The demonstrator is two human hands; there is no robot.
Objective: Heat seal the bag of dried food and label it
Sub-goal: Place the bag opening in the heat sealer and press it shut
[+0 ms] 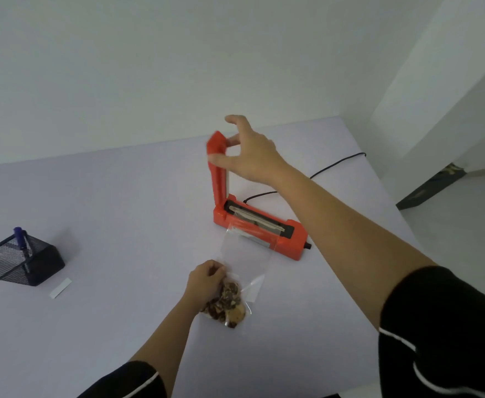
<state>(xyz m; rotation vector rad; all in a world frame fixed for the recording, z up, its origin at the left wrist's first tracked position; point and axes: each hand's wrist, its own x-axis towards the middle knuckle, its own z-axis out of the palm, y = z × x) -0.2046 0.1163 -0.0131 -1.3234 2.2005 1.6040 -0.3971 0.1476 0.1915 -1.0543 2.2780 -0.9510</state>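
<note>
An orange heat sealer (290,239) stands on the white table (120,214), its arm (217,168) raised upright. My right hand (249,153) is at the top of that arm, thumb and a finger touching it, the other fingers spread. A clear plastic bag (247,254) holding dried food (227,303) lies in front of the sealer, its open end resting on the sealing bar. My left hand (205,278) pinches the bag's left edge just above the food. A white label strip (60,288) lies on the table to the left.
A black mesh pen holder (23,261) with a blue pen (20,237) stands at the left. The sealer's black cord (336,163) runs off toward the back right edge of the table. White walls rise behind; floor shows at the right.
</note>
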